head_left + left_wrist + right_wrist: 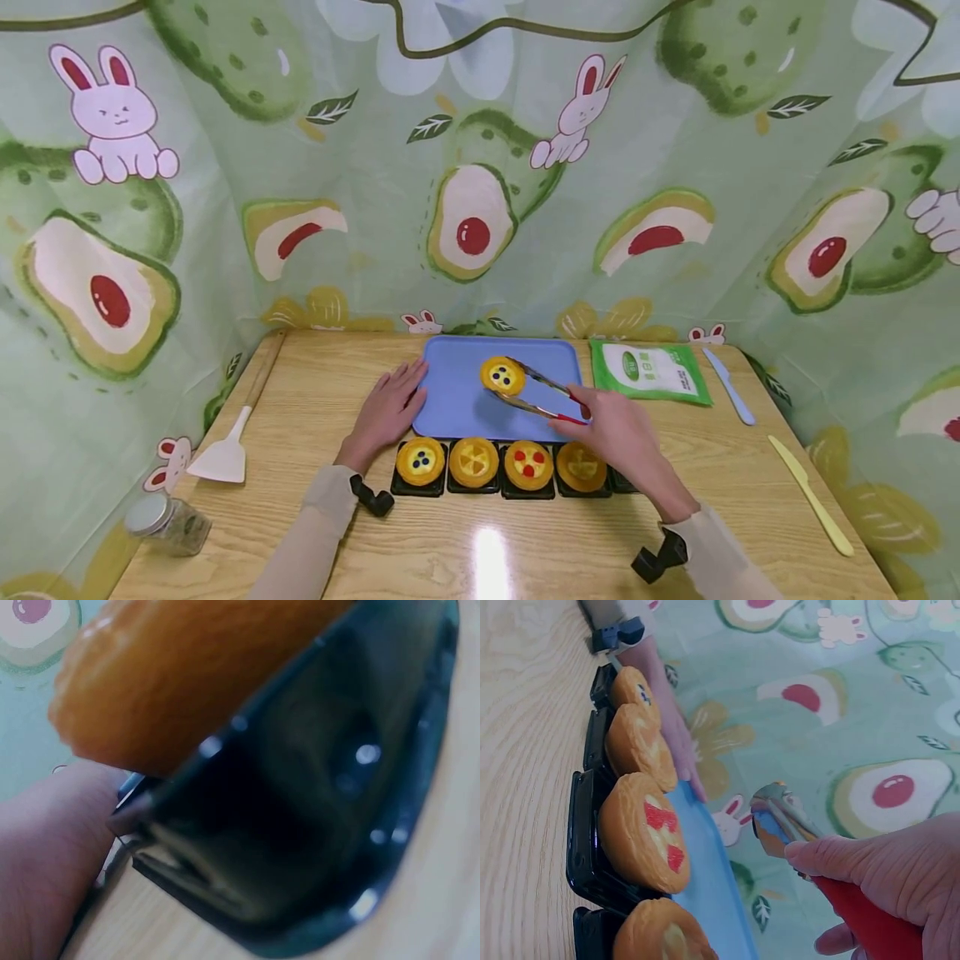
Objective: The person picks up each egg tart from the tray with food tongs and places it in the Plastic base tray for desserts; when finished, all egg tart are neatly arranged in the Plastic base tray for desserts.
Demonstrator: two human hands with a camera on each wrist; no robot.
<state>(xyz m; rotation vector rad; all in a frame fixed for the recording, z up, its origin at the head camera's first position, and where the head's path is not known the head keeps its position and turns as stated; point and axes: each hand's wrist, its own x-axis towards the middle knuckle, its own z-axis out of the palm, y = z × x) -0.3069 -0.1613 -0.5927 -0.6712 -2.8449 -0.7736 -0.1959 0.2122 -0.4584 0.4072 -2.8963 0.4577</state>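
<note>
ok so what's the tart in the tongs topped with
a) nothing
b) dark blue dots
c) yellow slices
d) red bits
b: the tart clamped in the tongs over the blue tray shows dark blue dots on its yellow middle; the right hand grips the tongs.

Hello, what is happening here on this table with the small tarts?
A person's right hand holds tongs, which grip a blueberry tart over the blue tray. The left hand rests flat on the tray's left edge. Four more tarts sit in a row in black holders in front of the tray.
</note>
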